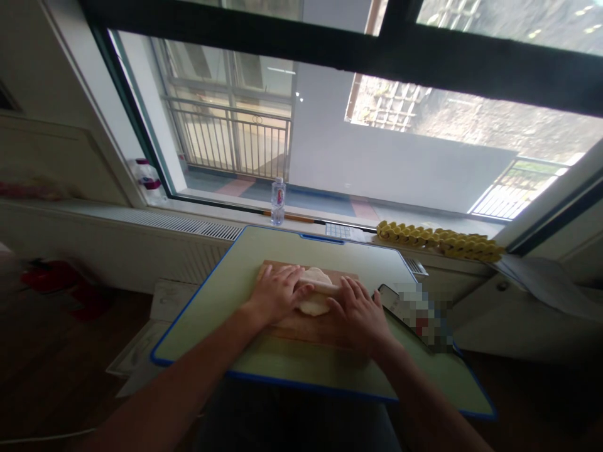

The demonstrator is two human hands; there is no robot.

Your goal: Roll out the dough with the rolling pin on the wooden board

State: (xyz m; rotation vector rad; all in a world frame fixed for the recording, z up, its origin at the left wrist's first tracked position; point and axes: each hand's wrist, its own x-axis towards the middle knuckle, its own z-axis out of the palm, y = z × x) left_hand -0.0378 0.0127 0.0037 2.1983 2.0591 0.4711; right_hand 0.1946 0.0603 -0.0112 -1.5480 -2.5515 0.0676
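A flattened piece of pale dough (315,306) lies on a wooden cutting board (301,329). Across the dough runs a light rolling pin (326,288), its two ends covered by my hands. My left hand (279,292) is closed over the left end, with the thumb pointing inward beside the dough. Over the right end, my right hand (360,309) is closed with its fingers bent down onto the pin. Both palms face down. The dough shows above and below the pin.
The board rests on a pale green folding table (211,320) with blue edging. A phone-like device (393,300), partly blurred out, lies right of my right hand. On the windowsill stand a water bottle (277,202) and yellow egg trays (438,241). A radiator runs behind the table.
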